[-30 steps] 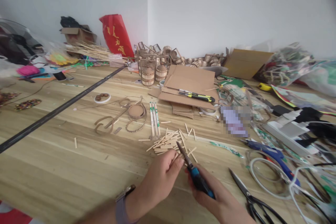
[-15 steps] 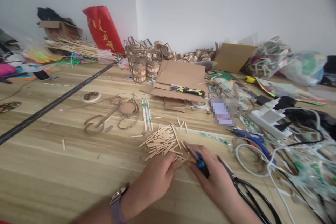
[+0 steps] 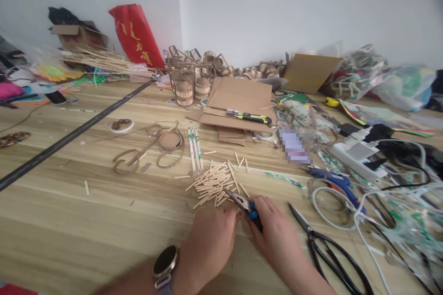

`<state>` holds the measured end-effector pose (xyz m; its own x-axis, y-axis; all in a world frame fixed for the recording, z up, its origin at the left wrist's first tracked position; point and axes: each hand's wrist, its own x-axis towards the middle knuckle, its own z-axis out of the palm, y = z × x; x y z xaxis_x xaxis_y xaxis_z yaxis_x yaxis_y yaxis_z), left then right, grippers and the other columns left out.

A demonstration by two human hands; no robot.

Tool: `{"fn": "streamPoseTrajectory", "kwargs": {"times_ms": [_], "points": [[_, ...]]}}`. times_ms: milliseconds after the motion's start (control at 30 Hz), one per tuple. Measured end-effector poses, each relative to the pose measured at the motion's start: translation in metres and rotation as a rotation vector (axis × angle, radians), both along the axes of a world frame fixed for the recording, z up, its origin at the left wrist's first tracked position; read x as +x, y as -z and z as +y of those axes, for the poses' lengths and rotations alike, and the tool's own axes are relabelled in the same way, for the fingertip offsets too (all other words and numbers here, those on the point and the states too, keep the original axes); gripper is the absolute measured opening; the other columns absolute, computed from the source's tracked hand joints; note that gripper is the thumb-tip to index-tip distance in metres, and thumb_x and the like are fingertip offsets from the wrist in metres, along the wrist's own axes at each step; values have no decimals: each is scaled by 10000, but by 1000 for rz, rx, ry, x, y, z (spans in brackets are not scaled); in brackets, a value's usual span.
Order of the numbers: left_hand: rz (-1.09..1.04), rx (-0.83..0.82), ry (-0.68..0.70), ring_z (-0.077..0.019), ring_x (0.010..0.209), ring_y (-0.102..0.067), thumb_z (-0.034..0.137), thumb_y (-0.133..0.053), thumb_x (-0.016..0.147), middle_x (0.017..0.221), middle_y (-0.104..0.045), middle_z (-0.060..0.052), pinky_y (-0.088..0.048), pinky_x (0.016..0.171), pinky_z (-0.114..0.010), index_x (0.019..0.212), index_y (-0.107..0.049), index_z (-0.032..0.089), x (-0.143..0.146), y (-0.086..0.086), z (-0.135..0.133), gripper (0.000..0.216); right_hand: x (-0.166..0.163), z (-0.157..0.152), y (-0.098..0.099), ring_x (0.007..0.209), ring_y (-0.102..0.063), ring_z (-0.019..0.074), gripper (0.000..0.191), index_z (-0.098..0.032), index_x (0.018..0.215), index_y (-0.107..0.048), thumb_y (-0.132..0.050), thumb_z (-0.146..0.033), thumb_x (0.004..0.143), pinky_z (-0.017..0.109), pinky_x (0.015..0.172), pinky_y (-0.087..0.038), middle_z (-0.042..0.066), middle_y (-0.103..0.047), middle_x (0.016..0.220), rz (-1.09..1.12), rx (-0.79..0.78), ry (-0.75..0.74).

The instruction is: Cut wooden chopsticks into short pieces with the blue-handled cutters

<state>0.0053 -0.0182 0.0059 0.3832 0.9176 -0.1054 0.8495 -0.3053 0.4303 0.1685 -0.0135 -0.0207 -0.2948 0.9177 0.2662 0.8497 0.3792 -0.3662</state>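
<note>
My right hand (image 3: 275, 233) is wrapped round needle-nose pliers (image 3: 241, 201) with blue and black handles, their jaws pointing up and left. Close beside the jaws, my left hand (image 3: 212, 235) is closed with its fingers pinched together. The thin wooden stick seen at its fingertips a moment ago is now mostly hidden by the hand and pliers. Just beyond both hands lies a loose pile of short wooden sticks (image 3: 212, 182), under the plier tips in this view. Black-handled scissors (image 3: 323, 239) lie spread to the right of my right hand.
Behind the pile are paper-wrapped sticks (image 3: 195, 148) and a round cardboard piece (image 3: 169, 140). Cardboard sheets (image 3: 238, 97) carry utility knives (image 3: 248, 116). Small stick-sided buckets (image 3: 184, 93) stand farther back. At right are a blue glue gun (image 3: 337, 182), a power strip (image 3: 358, 161) and tangled cables.
The pliers have shifted left and now point across the left hand toward the pile. My left wrist has turned so the watch face shows, and the hands are closer together.
</note>
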Motion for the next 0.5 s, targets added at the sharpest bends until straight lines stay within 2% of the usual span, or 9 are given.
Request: {"fn": "streamPoseTrajectory", "kwargs": {"times_ms": [200,367,500], "points": [[160,-18,-37,-303,753,-700,156,-278,972,849,-725,-133,-508,634,-371,1110,-641,179,4,-3,-1,389,-3,1,0,796,-622,256,145,-201,877,-582,-476,-122,819,331,682,-463,75,-667,833,-9,-45,19],[208,-6,-41,-280,773,-698,87,-309,941,870,-716,-141,-513,661,-344,1097,-638,163,7,-4,-1,373,-6,3,1,828,-632,256,220,-207,931,-599,-466,-103,790,334,712,-464,78,-690,877,-7,-57,33],[237,17,-48,-284,767,-695,47,-329,914,855,-711,-148,-517,668,-353,1055,-648,151,7,-2,-2,364,-6,5,0,811,-637,257,206,-208,904,-595,-466,-96,788,323,682,-455,77,-694,860,-43,-58,30]]}}
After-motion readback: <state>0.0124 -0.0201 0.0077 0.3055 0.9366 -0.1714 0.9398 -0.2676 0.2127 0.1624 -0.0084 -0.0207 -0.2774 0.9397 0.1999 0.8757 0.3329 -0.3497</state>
